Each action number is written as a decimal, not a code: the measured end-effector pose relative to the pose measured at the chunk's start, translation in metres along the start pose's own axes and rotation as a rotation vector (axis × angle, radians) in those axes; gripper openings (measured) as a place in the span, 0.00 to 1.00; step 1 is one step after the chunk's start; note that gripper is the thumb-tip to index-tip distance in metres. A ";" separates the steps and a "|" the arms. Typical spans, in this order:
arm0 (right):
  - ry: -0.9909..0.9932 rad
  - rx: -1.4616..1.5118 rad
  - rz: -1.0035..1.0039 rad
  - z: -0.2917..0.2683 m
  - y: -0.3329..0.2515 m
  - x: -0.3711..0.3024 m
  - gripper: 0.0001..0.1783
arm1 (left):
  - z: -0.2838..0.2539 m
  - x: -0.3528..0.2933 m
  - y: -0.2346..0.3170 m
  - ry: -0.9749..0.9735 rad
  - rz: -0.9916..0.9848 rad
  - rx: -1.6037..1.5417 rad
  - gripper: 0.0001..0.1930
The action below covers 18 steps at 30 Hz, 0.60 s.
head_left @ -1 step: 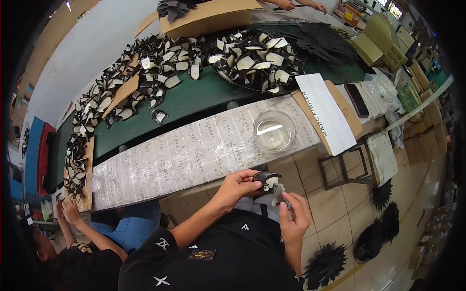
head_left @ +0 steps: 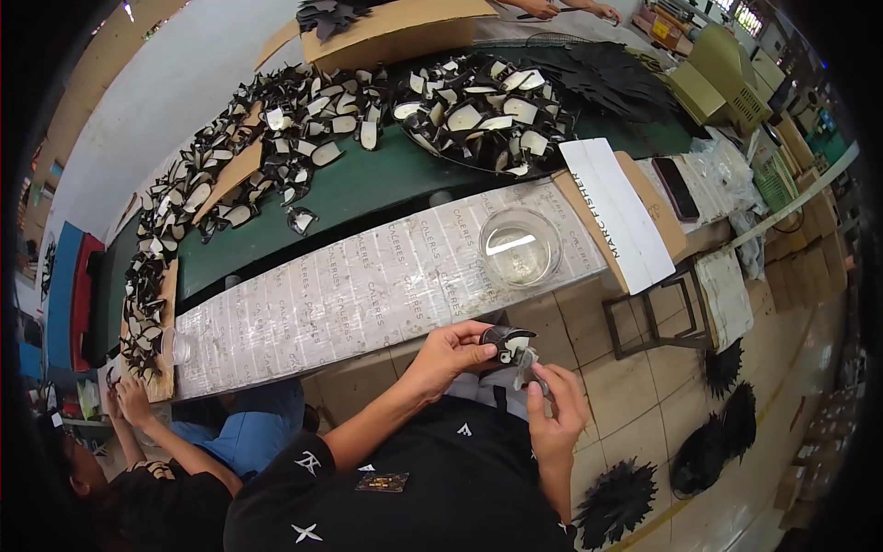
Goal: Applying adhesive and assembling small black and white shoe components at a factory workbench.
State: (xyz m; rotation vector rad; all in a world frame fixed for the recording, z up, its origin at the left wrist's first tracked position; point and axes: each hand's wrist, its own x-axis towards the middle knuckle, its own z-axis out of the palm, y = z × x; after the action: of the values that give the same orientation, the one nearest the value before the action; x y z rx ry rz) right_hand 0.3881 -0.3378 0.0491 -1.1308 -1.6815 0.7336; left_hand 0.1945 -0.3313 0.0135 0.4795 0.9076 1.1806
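My left hand (head_left: 448, 359) is closed with thumb and fingers on a small curved black shoe piece (head_left: 506, 340), pale inside. Between the fingertips of my right hand (head_left: 558, 409) is a small grey piece (head_left: 527, 370), whose kind I cannot make out. Its upper end meets or lies just in front of the pale side of the shoe piece. Both hands are in front of my chest, just off the near edge of the wrapped bench (head_left: 368, 285). A round clear dish (head_left: 520, 248) stands on the bench beyond them.
Heaps of similar black-and-white pieces (head_left: 478, 115) cover parts of the green belt (head_left: 354, 189). A white card (head_left: 621, 216) and a phone (head_left: 676, 189) lie at the right. A co-worker's hands (head_left: 133, 400) are at the far left. Black cut pieces (head_left: 621, 501) lie on the floor.
The grey piece in my right fingers has shifted and turned slightly against the shoe piece. My left hand has barely moved.
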 end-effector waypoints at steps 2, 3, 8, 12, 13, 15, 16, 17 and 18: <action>-0.025 -0.013 0.028 -0.002 -0.006 0.002 0.13 | 0.003 -0.001 0.001 -0.021 -0.003 0.017 0.17; -0.029 -0.048 0.002 -0.001 -0.007 0.003 0.13 | 0.005 -0.002 0.002 -0.031 -0.002 0.022 0.16; -0.052 -0.108 -0.059 -0.001 -0.006 0.005 0.13 | 0.010 -0.005 0.005 -0.058 -0.012 0.029 0.15; -0.099 0.007 0.035 -0.005 -0.006 0.006 0.13 | 0.009 -0.005 0.006 -0.060 -0.033 0.017 0.14; -0.123 0.096 0.099 -0.006 -0.005 0.005 0.13 | 0.008 -0.005 0.006 -0.052 -0.039 0.026 0.14; -0.115 0.235 0.163 -0.007 -0.003 0.004 0.12 | 0.008 -0.005 0.006 -0.051 -0.043 0.019 0.14; -0.107 0.374 0.225 -0.007 -0.001 0.004 0.12 | 0.008 -0.005 0.006 -0.048 -0.046 0.012 0.14; -0.105 0.373 0.225 -0.009 0.003 0.002 0.12 | 0.008 -0.005 0.007 -0.050 -0.047 0.012 0.14; -0.110 0.448 0.243 -0.012 0.010 0.000 0.12 | 0.009 -0.005 0.008 -0.049 -0.045 0.006 0.13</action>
State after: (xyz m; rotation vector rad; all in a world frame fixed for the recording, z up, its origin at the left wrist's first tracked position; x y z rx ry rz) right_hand 0.4020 -0.3340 0.0454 -0.9925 -1.3809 1.2748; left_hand 0.1968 -0.3324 0.0263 0.4888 0.8761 1.1205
